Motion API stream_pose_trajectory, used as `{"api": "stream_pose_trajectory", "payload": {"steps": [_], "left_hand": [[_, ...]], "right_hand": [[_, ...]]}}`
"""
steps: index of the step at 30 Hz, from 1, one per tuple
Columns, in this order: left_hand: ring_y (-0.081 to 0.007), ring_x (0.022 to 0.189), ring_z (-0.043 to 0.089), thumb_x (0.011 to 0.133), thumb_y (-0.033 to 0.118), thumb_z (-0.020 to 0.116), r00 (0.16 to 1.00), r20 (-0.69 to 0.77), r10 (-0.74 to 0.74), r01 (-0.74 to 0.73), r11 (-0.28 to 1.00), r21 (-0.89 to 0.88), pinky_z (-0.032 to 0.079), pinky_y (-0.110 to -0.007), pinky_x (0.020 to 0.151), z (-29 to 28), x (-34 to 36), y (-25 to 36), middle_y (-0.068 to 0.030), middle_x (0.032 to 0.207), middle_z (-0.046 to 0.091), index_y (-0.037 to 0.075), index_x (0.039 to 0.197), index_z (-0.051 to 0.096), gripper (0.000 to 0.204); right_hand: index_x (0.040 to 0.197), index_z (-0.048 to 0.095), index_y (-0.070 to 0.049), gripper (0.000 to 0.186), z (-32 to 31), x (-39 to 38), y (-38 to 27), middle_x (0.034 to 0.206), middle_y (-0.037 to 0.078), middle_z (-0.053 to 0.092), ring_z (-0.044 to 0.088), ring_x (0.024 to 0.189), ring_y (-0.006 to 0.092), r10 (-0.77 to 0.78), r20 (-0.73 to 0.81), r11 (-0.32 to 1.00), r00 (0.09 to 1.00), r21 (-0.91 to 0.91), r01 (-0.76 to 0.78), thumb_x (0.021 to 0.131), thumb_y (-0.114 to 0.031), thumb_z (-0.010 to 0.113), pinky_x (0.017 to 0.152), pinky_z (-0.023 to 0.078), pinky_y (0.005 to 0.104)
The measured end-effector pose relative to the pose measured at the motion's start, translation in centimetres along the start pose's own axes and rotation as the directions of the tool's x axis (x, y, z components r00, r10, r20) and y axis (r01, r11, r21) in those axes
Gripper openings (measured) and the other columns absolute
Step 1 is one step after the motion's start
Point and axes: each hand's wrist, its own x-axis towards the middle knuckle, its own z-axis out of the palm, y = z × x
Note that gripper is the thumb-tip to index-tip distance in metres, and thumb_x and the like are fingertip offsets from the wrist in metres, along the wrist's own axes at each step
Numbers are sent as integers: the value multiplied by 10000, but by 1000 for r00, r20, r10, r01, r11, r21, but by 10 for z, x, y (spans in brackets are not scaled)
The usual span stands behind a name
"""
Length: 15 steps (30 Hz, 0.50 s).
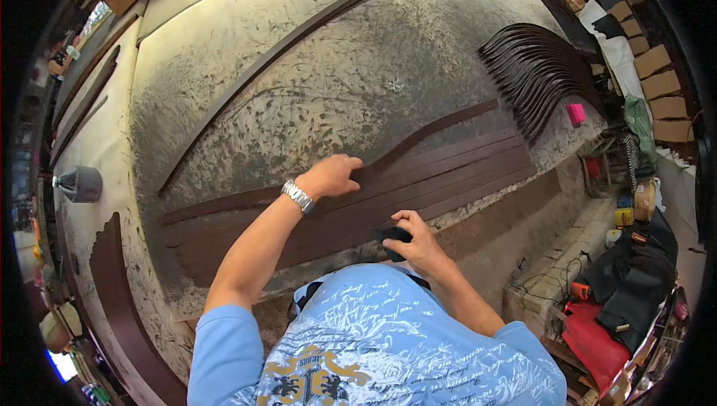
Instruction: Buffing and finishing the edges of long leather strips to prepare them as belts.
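My left hand (332, 176), with a metal watch on its wrist, is closed on a long dark brown strip (441, 124). The strip bends in a wave, and its far part runs up to the right. Under it, several flat brown strips (418, 186) lie side by side along the near edge of the worktable. In my right hand (420, 245), close to my body, is a small black pad (394, 240), soft-looking and partly hidden by the fingers. It is held just off the near edge of the strips.
The stained pale table (299, 118) carries a narrow bundle of strips (276, 59) at the back and a row of curved strips (534, 70) at the right. Near these sits a pink block (576, 114). A dark container (78, 183) and a wide brown strip (127, 301) are at left.
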Motion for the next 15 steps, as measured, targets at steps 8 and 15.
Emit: {"api": "stream_pose_trajectory", "payload": {"steps": [8,15], "left_hand": [[-252,780,683,887,143,688,965,-181,189,-261,749,-609,517,-371,663,-125,-46,197,-158,820,684,8,1129,557,306],[-215,819,604,1039,254,455,506,-773,383,-777,592,-215,519,-297,710,-212,-128,215,-157,1015,633,-16,1102,538,289]], "right_hand": [[957,639,-41,315,1,15,-88,1139,155,546,517,1125,336,-407,90,900,909,210,382,737,-152,836,960,414,439],[906,603,-67,267,-27,23,-139,1246,137,626,577,1171,326,-773,-102,634,626,-124,763,699,-42,769,972,400,544]]}}
